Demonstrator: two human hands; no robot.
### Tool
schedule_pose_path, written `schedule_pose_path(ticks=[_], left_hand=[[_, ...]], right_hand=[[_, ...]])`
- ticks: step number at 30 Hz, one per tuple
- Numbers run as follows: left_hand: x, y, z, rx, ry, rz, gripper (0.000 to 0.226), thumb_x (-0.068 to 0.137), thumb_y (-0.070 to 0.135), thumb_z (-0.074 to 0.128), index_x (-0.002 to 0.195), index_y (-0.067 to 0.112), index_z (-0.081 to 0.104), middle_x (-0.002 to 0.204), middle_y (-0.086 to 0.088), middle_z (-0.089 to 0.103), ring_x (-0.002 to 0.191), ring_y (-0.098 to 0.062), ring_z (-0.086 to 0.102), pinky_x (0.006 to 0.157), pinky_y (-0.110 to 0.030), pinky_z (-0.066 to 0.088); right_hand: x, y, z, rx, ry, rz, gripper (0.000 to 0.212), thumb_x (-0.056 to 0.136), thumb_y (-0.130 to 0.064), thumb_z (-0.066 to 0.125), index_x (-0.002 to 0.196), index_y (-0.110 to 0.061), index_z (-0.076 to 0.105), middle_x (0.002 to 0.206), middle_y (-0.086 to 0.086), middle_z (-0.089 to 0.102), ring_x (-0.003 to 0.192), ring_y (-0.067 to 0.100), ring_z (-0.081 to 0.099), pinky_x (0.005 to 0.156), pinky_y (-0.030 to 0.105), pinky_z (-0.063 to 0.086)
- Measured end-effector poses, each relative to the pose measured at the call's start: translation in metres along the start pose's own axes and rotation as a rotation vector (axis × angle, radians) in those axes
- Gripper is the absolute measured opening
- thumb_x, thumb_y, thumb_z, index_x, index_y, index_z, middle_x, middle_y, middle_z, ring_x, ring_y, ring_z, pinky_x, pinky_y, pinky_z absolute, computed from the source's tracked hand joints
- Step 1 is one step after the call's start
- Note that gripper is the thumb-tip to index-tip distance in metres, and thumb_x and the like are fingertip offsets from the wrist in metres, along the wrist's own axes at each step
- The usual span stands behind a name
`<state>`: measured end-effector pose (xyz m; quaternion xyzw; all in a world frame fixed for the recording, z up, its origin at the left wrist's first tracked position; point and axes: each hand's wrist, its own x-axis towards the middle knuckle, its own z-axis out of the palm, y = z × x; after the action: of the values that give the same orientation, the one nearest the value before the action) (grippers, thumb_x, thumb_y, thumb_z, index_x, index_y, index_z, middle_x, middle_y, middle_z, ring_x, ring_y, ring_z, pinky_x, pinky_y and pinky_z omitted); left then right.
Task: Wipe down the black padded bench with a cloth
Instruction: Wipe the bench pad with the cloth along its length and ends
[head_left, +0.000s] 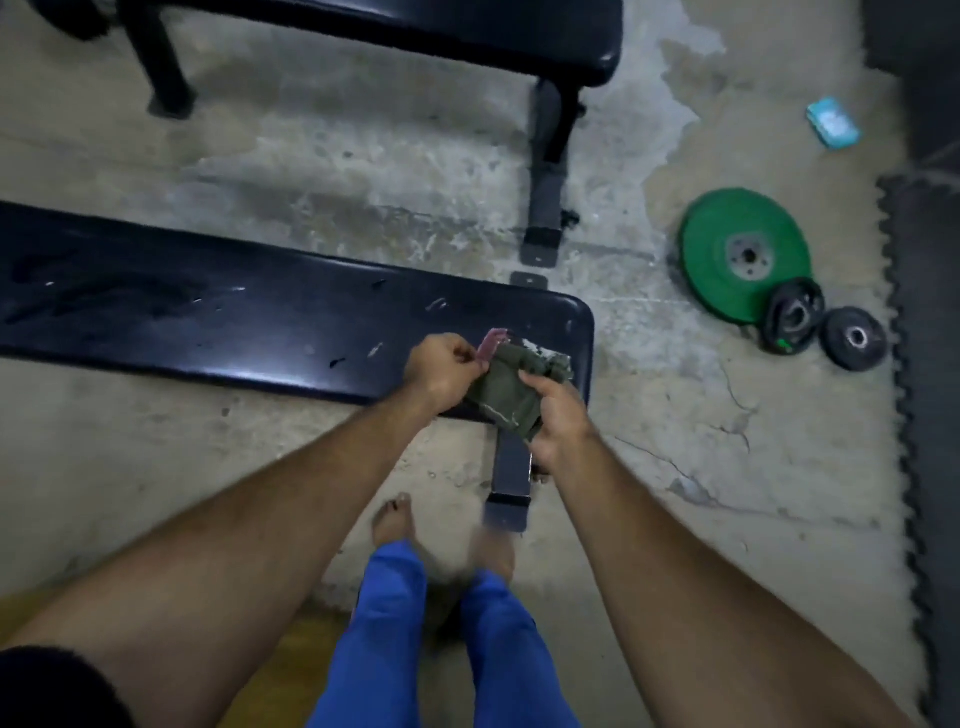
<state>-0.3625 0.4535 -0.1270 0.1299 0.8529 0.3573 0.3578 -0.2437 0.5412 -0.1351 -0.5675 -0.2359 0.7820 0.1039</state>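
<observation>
Cloth (506, 387), olive green with a reddish corner, held in the air between my two hands just above the right end of the nearer desk (249, 317), the black padded one I am to wipe. My left hand (441, 371) pinches the upper left edge, its fingers (470, 358) together on the fabric; my right hand (558, 423) cups the lower right part, fingers clamped around it. The cloth is bunched and partly folded, not yet on the padding.

Handling, as I judge it: the cloth is light, limp and unbreakable, so it will sag wherever it is not held; best gathered into a flat pad under one palm, gripped at the folded bulk, not at a loose corner. The padding looks smooth and glossy with scattered pale scuffs and small tears, so the cloth should slide easily but may snag at the torn spots.

Count: one cloth; two hands; two black desks, the second desk (467, 36) beyond the first; three weight plates on the floor (363, 171) at right, namely one large green plate (737, 254) and two small dark plates (795, 322); one small blue-green packet (832, 123); two bare feet (392, 519), the right one blurred
</observation>
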Motion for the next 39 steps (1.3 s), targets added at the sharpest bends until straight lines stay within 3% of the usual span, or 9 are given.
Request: schedule_pose_path(ticks=[5,8,13,16,18,23,30,34,39], left_hand=[[0.05,-0.001,0.04,0.363,0.024,0.327,0.015,0.09,0.027,0.059,0.097,0.017,0.067,0.096,-0.003,0.07,0.089,-0.024,0.063,0.073,-0.035,0.051],[0.092,-0.018,0.062,0.548,0.025,0.556,0.025,0.093,0.025,0.046,0.103,0.01,0.064,0.103,-0.01,0.066,0.096,-0.031,0.06,0.077,-0.04,0.047],[0.152,-0.056,0.102,0.764,-0.008,0.633,0.055,0.095,0.032,0.047,0.138,-0.001,0.045,0.147,-0.023,0.04,0.139,-0.037,0.035,0.114,-0.048,0.029],[0.165,-0.089,0.12,0.841,-0.02,0.597,0.069,0.097,0.047,0.035,0.149,0.002,0.027,0.157,-0.022,0.021,0.147,-0.034,0.016,0.12,-0.045,0.012],[0.168,-0.103,0.127,0.852,0.005,0.604,0.072,0.097,0.05,0.028,0.15,0.002,0.024,0.159,-0.021,0.017,0.148,-0.032,0.013,0.121,-0.044,0.008],[0.171,-0.111,0.132,0.844,0.058,0.631,0.07,0.097,0.049,0.03,0.151,0.004,0.023,0.16,-0.018,0.016,0.149,-0.029,0.01,0.121,-0.042,0.006],[0.182,-0.102,0.118,0.747,0.171,0.679,0.061,0.097,0.037,0.037,0.148,0.004,0.033,0.154,-0.018,0.031,0.143,-0.031,0.029,0.117,-0.043,0.023],[0.194,-0.114,0.113,0.838,0.155,0.637,0.067,0.098,0.044,0.03,0.15,0.002,0.025,0.159,-0.018,0.02,0.148,-0.03,0.015,0.12,-0.044,0.01],[0.198,-0.117,0.095,0.689,0.114,0.662,0.06,0.097,0.032,0.034,0.148,0.0,0.03,0.157,-0.017,0.026,0.147,-0.028,0.019,0.12,-0.043,0.013]], right_hand=[[0.056,-0.014,-0.01,0.007,0.292,-0.316,0.028,0.092,0.011,0.057,0.1,-0.015,0.066,0.103,0.016,0.071,0.087,0.03,0.068,0.083,0.046,0.06],[0.1,-0.023,-0.025,-0.299,0.407,-0.652,0.04,0.085,0.01,0.055,0.091,-0.027,0.067,0.086,-0.002,0.068,0.088,0.027,0.066,0.086,0.048,0.06],[0.155,-0.032,-0.041,-0.92,0.334,-1.018,0.056,0.083,0.001,0.052,0.128,-0.031,0.062,0.117,-0.006,0.071,0.11,0.017,0.066,0.092,0.038,0.057],[0.188,-0.019,-0.058,-1.328,0.168,-1.048,0.064,0.085,-0.005,0.058,0.145,-0.028,0.051,0.154,0.006,0.048,0.147,0.027,0.037,0.119,0.045,0.035],[0.204,0.002,-0.077,-1.511,0.079,-1.054,0.065,0.081,-0.026,0.063,0.145,-0.017,0.05,0.162,0.013,0.033,0.154,0.033,0.019,0.123,0.052,0.023],[0.217,0.012,-0.085,-1.637,0.166,-1.109,0.081,0.087,-0.071,0.044,0.146,-0.015,0.046,0.164,0.007,0.03,0.155,0.026,0.016,0.125,0.048,0.014],[0.247,0.007,-0.077,-1.802,0.34,-1.133,0.07,0.093,-0.052,0.04,0.157,-0.025,0.03,0.163,0.008,0.031,0.151,0.032,0.024,0.118,0.06,0.022],[0.261,-0.018,-0.058,-1.715,0.507,-1.011,0.07,0.089,-0.049,0.038,0.154,-0.024,0.034,0.16,0.009,0.034,0.15,0.035,0.024,0.118,0.061,0.022],[0.245,0.023,-0.027,-1.882,0.081,-1.205,0.072,0.089,-0.049,0.043,0.155,-0.022,0.033,0.161,0.007,0.033,0.15,0.031,0.025,0.121,0.058,0.019]])
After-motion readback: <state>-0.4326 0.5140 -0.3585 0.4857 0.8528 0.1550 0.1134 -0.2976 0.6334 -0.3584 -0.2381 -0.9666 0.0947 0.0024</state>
